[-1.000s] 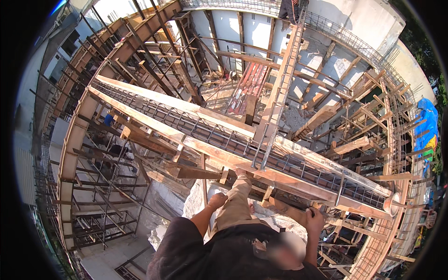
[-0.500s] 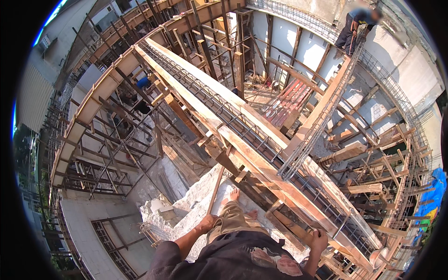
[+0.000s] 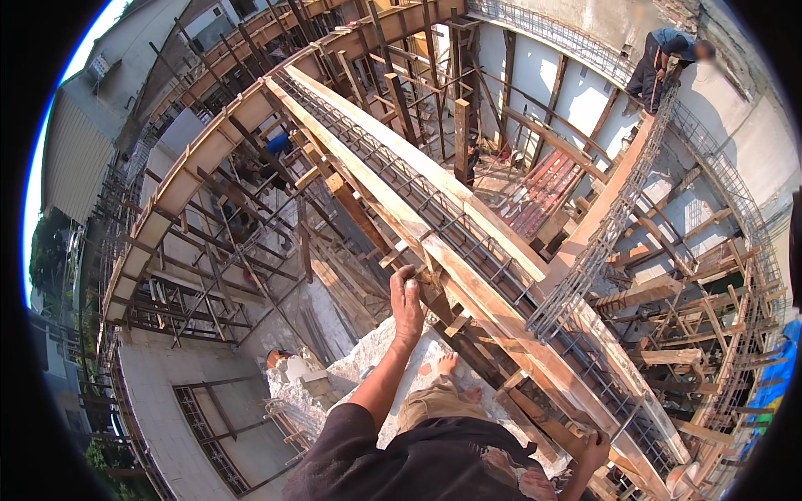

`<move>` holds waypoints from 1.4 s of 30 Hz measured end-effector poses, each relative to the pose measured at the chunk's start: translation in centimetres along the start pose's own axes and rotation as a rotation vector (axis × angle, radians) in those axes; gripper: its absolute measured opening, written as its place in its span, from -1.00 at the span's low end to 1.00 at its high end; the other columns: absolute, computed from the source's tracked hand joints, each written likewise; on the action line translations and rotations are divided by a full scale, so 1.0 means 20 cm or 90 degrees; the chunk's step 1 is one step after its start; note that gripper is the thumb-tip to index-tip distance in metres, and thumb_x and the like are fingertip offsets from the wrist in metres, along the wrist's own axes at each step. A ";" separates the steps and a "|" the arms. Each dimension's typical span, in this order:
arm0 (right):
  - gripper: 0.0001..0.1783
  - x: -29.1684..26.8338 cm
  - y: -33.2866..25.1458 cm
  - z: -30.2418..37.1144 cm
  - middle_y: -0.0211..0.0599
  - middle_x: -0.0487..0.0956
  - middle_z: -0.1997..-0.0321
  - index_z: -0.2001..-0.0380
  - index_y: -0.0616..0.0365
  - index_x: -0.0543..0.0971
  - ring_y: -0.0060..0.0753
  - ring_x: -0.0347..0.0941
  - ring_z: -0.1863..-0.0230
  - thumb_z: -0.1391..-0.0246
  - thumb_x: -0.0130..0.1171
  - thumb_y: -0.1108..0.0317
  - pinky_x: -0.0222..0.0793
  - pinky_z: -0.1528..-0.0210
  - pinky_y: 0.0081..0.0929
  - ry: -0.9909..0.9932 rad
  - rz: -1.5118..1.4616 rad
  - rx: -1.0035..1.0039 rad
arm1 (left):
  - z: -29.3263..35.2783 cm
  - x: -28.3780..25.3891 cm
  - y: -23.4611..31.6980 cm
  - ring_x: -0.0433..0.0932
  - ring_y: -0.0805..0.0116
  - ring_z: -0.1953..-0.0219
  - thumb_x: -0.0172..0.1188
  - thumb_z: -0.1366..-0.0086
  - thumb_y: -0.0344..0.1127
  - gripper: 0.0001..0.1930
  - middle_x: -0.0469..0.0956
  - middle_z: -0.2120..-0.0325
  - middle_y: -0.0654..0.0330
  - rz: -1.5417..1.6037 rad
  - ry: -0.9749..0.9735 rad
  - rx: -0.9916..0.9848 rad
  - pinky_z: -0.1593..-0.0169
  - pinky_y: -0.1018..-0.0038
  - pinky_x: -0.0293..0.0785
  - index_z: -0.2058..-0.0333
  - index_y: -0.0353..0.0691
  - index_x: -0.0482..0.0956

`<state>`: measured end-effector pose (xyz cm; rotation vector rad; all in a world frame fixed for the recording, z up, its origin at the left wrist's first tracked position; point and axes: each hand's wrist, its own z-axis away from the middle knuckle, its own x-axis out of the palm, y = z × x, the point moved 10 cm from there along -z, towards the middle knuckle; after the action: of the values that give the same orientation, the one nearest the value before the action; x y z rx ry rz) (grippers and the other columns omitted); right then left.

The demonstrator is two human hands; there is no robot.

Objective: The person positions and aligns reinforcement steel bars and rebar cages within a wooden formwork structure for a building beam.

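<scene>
My left hand (image 3: 407, 307) is raised at the near side of a long timber formwork beam (image 3: 476, 280), fingers curled beside a short upright timber (image 3: 432, 292). What it grips, if anything, is hard to make out. My right hand (image 3: 591, 451) is closed at the near edge of the same formwork, lower right, seemingly holding its side board (image 3: 547, 371). Between the two side boards runs a cage of steel reinforcing bars (image 3: 451, 224). My bare foot (image 3: 448, 363) stands on a rough, pale concrete ledge (image 3: 355, 367) below the beam.
A second rebar cage (image 3: 606, 250) joins the beam from the far right. At that end a co-worker (image 3: 656, 67) bends over. Curved formwork (image 3: 167, 184) rises on props at left. A deep drop with scattered timbers (image 3: 334, 288) lies below. A blue tarp (image 3: 773, 367) hangs at right.
My left hand has risen forward from a narrow wooden strip near my knee to the beam's side. My right hand stays at the board. The whole view has shifted slightly.
</scene>
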<state>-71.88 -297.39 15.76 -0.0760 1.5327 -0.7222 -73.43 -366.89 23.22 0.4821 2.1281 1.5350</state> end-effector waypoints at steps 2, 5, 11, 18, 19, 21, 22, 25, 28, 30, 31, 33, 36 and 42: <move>-0.66 0.01 0.02 -0.01 -0.04 0.63 0.18 0.20 0.33 0.62 -0.29 0.56 0.18 -0.02 0.16 0.29 0.44 0.07 -0.31 -0.025 0.077 0.025 | -0.10 0.10 0.14 0.51 0.10 0.13 -0.06 -0.39 -0.05 -0.58 0.53 0.24 0.02 -0.014 -0.075 0.046 -0.02 0.32 0.39 0.09 -0.31 0.53; -0.65 0.04 -0.04 0.01 0.04 0.62 0.30 0.24 0.39 0.60 0.05 0.53 0.25 0.01 0.18 0.29 0.41 0.11 -0.15 -0.079 -0.052 0.005 | -0.14 0.13 0.12 0.54 -0.06 0.16 -0.08 -0.37 0.00 -0.56 0.57 0.32 -0.03 -0.052 -0.139 0.055 0.02 0.25 0.43 0.25 -0.26 0.62; -0.63 0.00 -0.13 0.01 0.01 0.59 0.41 0.31 0.34 0.63 -0.12 0.54 0.34 -0.02 0.13 0.19 0.42 0.22 -0.23 -0.080 0.105 0.045 | -0.22 0.11 -0.03 0.61 0.12 0.47 -0.10 -0.42 0.08 -0.44 0.56 0.60 0.05 -0.099 -0.192 -0.094 0.32 0.32 0.48 0.45 -0.29 0.64; -0.66 0.01 0.13 0.00 -0.09 0.58 0.54 0.43 0.32 0.62 -0.19 0.49 0.49 -0.06 0.15 0.19 0.36 0.37 -0.20 0.041 0.125 -0.013 | -0.27 0.21 -0.09 0.44 0.52 0.57 0.14 -0.35 -0.18 -0.62 0.51 0.68 0.20 -0.051 -0.163 -0.085 0.43 0.47 0.37 0.56 -0.35 0.59; -0.65 0.00 0.00 0.00 -0.06 0.58 0.54 0.43 0.33 0.62 -0.16 0.51 0.50 -0.07 0.15 0.18 0.37 0.36 -0.20 -0.001 0.079 0.038 | -0.25 0.17 -0.16 0.39 0.51 0.61 0.16 -0.33 -0.20 -0.63 0.47 0.72 0.20 -0.011 -0.140 -0.117 0.48 0.46 0.33 0.58 -0.36 0.57; -0.64 -0.02 0.02 0.00 -0.03 0.56 0.54 0.43 0.32 0.61 -0.13 0.50 0.48 -0.08 0.15 0.16 0.36 0.33 -0.20 0.020 0.102 0.066 | -0.24 0.17 -0.12 0.38 0.57 0.59 0.15 -0.35 -0.22 -0.63 0.49 0.70 0.27 0.051 -0.159 -0.169 0.47 0.51 0.32 0.58 -0.37 0.56; -0.64 -0.02 0.06 -0.01 -0.07 0.54 0.56 0.45 0.30 0.60 -0.14 0.48 0.48 -0.08 0.16 0.13 0.35 0.32 -0.20 0.023 0.115 0.073 | -0.24 0.16 -0.12 0.38 0.58 0.58 0.14 -0.36 -0.24 -0.63 0.50 0.69 0.29 0.040 -0.160 -0.167 0.46 0.53 0.32 0.58 -0.37 0.56; -0.62 -0.04 -0.03 -0.01 -0.11 0.52 0.56 0.44 0.28 0.60 -0.17 0.45 0.49 -0.12 0.14 0.11 0.34 0.32 -0.24 0.029 0.143 0.058 | -0.24 0.17 -0.09 0.38 0.59 0.55 0.12 -0.38 -0.27 -0.64 0.51 0.67 0.28 0.084 -0.144 -0.158 0.44 0.55 0.31 0.58 -0.36 0.56; -0.65 -0.04 0.05 0.01 -0.16 0.55 0.53 0.37 0.26 0.63 -0.26 0.48 0.47 -0.13 0.15 0.13 0.36 0.29 -0.31 0.036 0.145 0.091 | -0.24 0.21 -0.07 0.35 0.61 0.54 0.12 -0.39 -0.28 -0.64 0.49 0.65 0.32 0.085 -0.167 -0.155 0.42 0.56 0.29 0.58 -0.35 0.55; -0.66 -0.05 0.04 0.03 -0.22 0.57 0.53 0.35 0.26 0.64 -0.32 0.50 0.45 -0.12 0.16 0.15 0.37 0.28 -0.34 0.026 0.128 0.115 | -0.23 0.21 -0.05 0.32 0.63 0.53 0.12 -0.39 -0.28 -0.65 0.48 0.63 0.34 0.085 -0.173 -0.157 0.41 0.57 0.27 0.56 -0.35 0.55; -0.66 -0.05 0.03 0.04 -0.22 0.57 0.53 0.35 0.26 0.64 -0.32 0.50 0.45 -0.12 0.16 0.15 0.37 0.28 -0.34 0.021 0.133 0.115 | -0.23 0.20 -0.06 0.32 0.63 0.53 0.12 -0.39 -0.28 -0.65 0.48 0.63 0.34 0.082 -0.171 -0.162 0.41 0.57 0.27 0.56 -0.35 0.55; -0.66 -0.05 0.02 0.04 -0.21 0.57 0.53 0.35 0.27 0.64 -0.30 0.50 0.45 -0.12 0.16 0.15 0.37 0.29 -0.33 0.009 0.106 0.132 | -0.23 0.20 -0.08 0.32 0.63 0.54 0.11 -0.39 -0.29 -0.66 0.48 0.63 0.34 0.068 -0.174 -0.156 0.42 0.58 0.27 0.56 -0.35 0.55; -0.66 -0.05 0.11 0.02 -0.19 0.57 0.53 0.37 0.29 0.64 -0.30 0.50 0.45 -0.12 0.15 0.17 0.37 0.29 -0.32 0.023 0.121 0.105 | -0.24 0.21 -0.07 0.33 0.63 0.53 0.11 -0.40 -0.28 -0.65 0.47 0.64 0.34 0.071 -0.166 -0.161 0.42 0.57 0.28 0.57 -0.35 0.54; -0.66 -0.02 0.08 -0.04 -0.25 0.60 0.54 0.41 0.29 0.64 -0.40 0.48 0.47 -0.14 0.13 0.19 0.37 0.31 -0.39 -0.019 0.033 0.075 | -0.24 0.15 -0.16 0.35 0.51 0.60 0.14 -0.33 -0.25 -0.66 0.45 0.70 0.21 0.030 -0.147 -0.158 0.47 0.45 0.30 0.58 -0.36 0.53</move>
<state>-71.98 -295.69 15.26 0.0414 1.4553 -0.7651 -78.64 -370.07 21.03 0.5930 1.7367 1.6549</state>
